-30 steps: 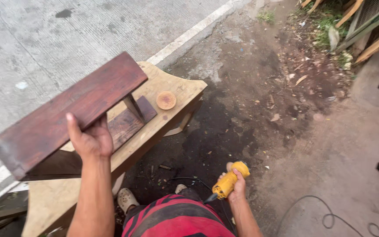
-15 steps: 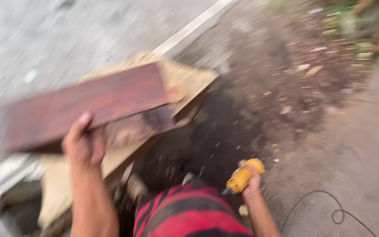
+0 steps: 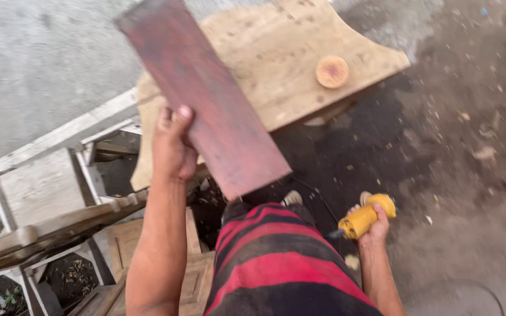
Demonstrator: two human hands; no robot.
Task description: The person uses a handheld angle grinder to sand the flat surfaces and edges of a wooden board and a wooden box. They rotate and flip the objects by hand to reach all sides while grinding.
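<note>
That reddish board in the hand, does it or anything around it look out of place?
The reddish board is held up at a slant by the left hand, jutting past the edge of the pale workbench instead of lying flat. The right hand grips a yellow power tool low at the side.

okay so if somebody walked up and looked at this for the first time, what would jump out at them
First the long reddish-brown plank, slanting across the upper middle, held along its edge by the left hand. Under it lies a pale wooden board with a small round wooden disc on it, by dark dirt ground. Low on the right, the right hand has its grip around a yellow power tool, beside the red and black striped shirt.
</note>
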